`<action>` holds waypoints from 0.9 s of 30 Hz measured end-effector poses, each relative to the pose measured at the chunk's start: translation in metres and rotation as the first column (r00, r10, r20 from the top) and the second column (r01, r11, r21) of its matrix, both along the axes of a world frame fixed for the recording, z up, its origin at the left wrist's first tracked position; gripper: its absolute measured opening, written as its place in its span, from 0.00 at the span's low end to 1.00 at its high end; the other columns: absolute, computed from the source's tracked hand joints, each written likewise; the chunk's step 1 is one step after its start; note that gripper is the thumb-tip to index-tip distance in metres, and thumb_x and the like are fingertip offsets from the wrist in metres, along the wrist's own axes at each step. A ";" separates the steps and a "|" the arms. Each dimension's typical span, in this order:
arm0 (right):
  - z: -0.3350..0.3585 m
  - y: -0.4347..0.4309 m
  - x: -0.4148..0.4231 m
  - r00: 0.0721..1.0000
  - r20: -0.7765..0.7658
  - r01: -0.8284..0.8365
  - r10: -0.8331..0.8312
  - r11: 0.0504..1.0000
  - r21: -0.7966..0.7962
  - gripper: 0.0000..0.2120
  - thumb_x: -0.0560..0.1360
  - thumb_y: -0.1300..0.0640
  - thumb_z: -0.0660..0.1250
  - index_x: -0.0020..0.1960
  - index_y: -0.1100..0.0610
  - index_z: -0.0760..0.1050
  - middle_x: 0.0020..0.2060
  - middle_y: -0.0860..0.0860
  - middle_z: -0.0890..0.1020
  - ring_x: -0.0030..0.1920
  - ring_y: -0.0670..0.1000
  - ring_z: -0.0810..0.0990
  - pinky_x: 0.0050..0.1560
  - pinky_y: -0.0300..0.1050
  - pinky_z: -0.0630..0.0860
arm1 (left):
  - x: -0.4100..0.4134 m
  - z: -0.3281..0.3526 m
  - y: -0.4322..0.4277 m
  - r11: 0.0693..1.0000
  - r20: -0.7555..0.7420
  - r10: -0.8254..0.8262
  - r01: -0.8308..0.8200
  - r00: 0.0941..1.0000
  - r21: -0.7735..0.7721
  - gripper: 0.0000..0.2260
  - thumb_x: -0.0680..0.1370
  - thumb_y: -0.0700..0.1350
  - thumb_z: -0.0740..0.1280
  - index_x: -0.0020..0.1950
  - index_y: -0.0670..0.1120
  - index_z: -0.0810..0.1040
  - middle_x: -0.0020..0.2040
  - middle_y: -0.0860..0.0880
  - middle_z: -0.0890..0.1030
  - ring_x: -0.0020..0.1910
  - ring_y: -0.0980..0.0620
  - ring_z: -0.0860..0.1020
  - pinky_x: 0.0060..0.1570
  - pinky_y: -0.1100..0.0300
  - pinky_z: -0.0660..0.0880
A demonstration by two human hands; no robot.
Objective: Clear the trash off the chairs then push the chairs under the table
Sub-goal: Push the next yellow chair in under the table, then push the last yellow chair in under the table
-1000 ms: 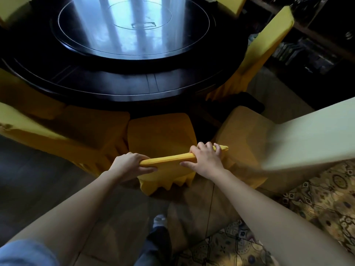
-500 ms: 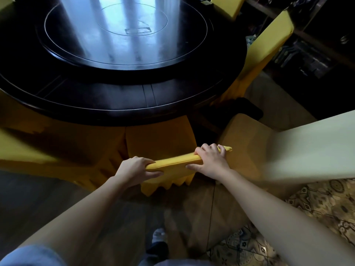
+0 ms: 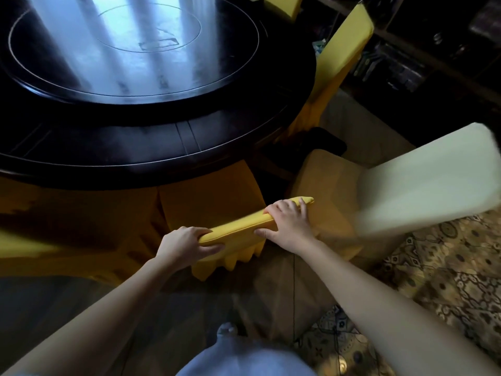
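Head view: chair point(image 3: 208, 204) further under table point(image 3: 151, 147).

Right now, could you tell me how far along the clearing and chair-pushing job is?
No trash shows on any visible seat. The chair on the left sits tucked under the round table. In hand: the left hand and right hand grip the top of the middle chair, its seat partly under the table edge. Left: the chair on the right stands pulled out.
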State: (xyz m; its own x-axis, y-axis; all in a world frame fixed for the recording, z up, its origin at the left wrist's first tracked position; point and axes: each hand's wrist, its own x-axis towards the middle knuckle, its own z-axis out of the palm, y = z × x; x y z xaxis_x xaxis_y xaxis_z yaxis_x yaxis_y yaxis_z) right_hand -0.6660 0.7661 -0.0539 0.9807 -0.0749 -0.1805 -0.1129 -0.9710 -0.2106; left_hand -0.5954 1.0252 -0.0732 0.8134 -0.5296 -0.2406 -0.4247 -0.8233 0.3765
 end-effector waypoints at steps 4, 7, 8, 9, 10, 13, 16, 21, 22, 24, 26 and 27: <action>0.001 0.013 -0.014 0.998 0.034 0.055 -0.056 0.998 0.025 0.28 0.75 0.34 0.57 0.69 0.48 0.64 0.71 0.49 0.66 0.74 0.53 0.56 0.74 0.64 0.43 | -0.003 0.003 -0.003 1.000 -0.012 0.011 -0.011 1.000 0.029 0.35 0.65 0.76 0.55 0.64 0.58 0.74 0.48 0.57 0.82 0.40 0.60 0.79 0.35 0.61 0.79; 0.006 0.013 -0.021 0.996 0.027 0.077 -0.080 0.993 0.092 0.28 0.78 0.39 0.54 0.74 0.50 0.58 0.75 0.49 0.60 0.77 0.52 0.49 0.74 0.63 0.44 | -0.006 0.007 -0.016 1.000 -0.078 -0.001 0.002 0.997 0.011 0.36 0.67 0.75 0.48 0.68 0.58 0.69 0.54 0.53 0.81 0.45 0.56 0.79 0.37 0.62 0.78; 0.009 0.011 -0.023 0.997 0.015 0.080 -0.082 0.990 0.118 0.28 0.79 0.40 0.53 0.76 0.50 0.56 0.76 0.49 0.57 0.77 0.51 0.47 0.74 0.63 0.44 | -0.007 0.011 -0.026 1.000 -0.095 -0.018 0.019 0.995 0.008 0.36 0.68 0.74 0.47 0.71 0.59 0.65 0.60 0.51 0.79 0.51 0.53 0.79 0.40 0.61 0.78; 0.011 0.008 -0.026 0.997 0.007 0.077 -0.078 0.988 0.132 0.28 0.80 0.41 0.51 0.76 0.50 0.54 0.77 0.48 0.55 0.77 0.51 0.45 0.74 0.62 0.44 | -0.009 0.015 -0.039 0.999 -0.102 -0.041 0.041 0.994 0.003 0.36 0.69 0.73 0.46 0.72 0.60 0.62 0.66 0.50 0.76 0.58 0.51 0.77 0.46 0.59 0.77; 0.013 0.005 -0.031 0.997 0.004 0.073 -0.075 0.989 0.131 0.28 0.80 0.41 0.50 0.77 0.50 0.52 0.78 0.48 0.52 0.77 0.50 0.44 0.75 0.62 0.44 | -0.012 0.018 -0.055 0.998 -0.109 -0.070 0.070 0.992 -0.008 0.35 0.69 0.72 0.46 0.74 0.60 0.58 0.71 0.50 0.70 0.66 0.49 0.72 0.57 0.54 0.73; 0.015 -0.015 -0.049 0.993 0.010 0.117 -0.119 0.983 0.138 0.29 0.80 0.41 0.48 0.78 0.49 0.47 0.78 0.48 0.47 0.77 0.51 0.42 0.74 0.60 0.41 | -0.029 0.028 -0.110 0.981 -0.087 -0.191 0.189 0.978 -0.037 0.36 0.69 0.71 0.44 0.75 0.60 0.47 0.78 0.54 0.49 0.77 0.52 0.46 0.74 0.47 0.42; 0.015 -0.051 -0.073 0.973 0.060 0.208 -0.221 0.962 0.175 0.29 0.80 0.41 0.49 0.77 0.48 0.46 0.78 0.47 0.45 0.77 0.51 0.41 0.73 0.57 0.39 | -0.046 0.034 -0.164 0.957 0.072 -0.290 0.290 0.954 0.002 0.34 0.69 0.71 0.42 0.71 0.63 0.35 0.75 0.56 0.37 0.73 0.53 0.33 0.72 0.46 0.33; 0.015 -0.137 -0.122 0.926 0.081 0.353 -0.369 0.921 0.166 0.30 0.79 0.39 0.50 0.77 0.46 0.45 0.78 0.46 0.44 0.77 0.49 0.40 0.73 0.58 0.40 | -0.073 0.036 -0.256 0.923 0.214 -0.380 0.383 0.900 0.033 0.38 0.67 0.75 0.36 0.73 0.61 0.35 0.73 0.57 0.33 0.72 0.51 0.29 0.69 0.47 0.29; 0.015 -0.155 -0.134 0.913 0.069 0.385 -0.402 0.906 0.179 0.30 0.79 0.39 0.50 0.77 0.45 0.45 0.78 0.46 0.43 0.76 0.48 0.39 0.74 0.58 0.40 | -0.079 0.034 -0.275 0.916 0.226 -0.398 0.398 0.889 0.048 0.36 0.67 0.75 0.34 0.72 0.62 0.32 0.73 0.57 0.33 0.72 0.52 0.28 0.68 0.47 0.28; 0.015 -0.190 -0.159 0.888 0.035 0.444 -0.459 0.874 0.200 0.30 0.79 0.40 0.51 0.78 0.46 0.45 0.77 0.45 0.41 0.76 0.47 0.37 0.74 0.59 0.40 | -0.090 0.030 -0.315 0.901 0.231 -0.431 0.430 0.872 0.058 0.34 0.68 0.75 0.33 0.69 0.63 0.30 0.74 0.57 0.34 0.71 0.53 0.27 0.67 0.47 0.27; 0.016 -0.228 -0.188 0.859 0.017 0.497 -0.511 0.842 0.210 0.30 0.79 0.40 0.51 0.78 0.46 0.46 0.77 0.44 0.41 0.76 0.47 0.36 0.73 0.60 0.40 | -0.104 0.029 -0.360 0.883 0.226 -0.466 0.465 0.856 0.058 0.33 0.68 0.75 0.34 0.69 0.64 0.30 0.74 0.57 0.36 0.71 0.53 0.27 0.67 0.47 0.26; 0.017 -0.247 -0.203 0.844 0.016 0.521 -0.535 0.827 0.211 0.30 0.80 0.40 0.51 0.78 0.46 0.47 0.77 0.44 0.42 0.76 0.47 0.37 0.73 0.59 0.40 | -0.112 0.029 -0.383 0.870 0.229 -0.489 0.490 0.842 0.057 0.33 0.69 0.75 0.35 0.69 0.64 0.29 0.74 0.57 0.35 0.71 0.53 0.28 0.67 0.47 0.26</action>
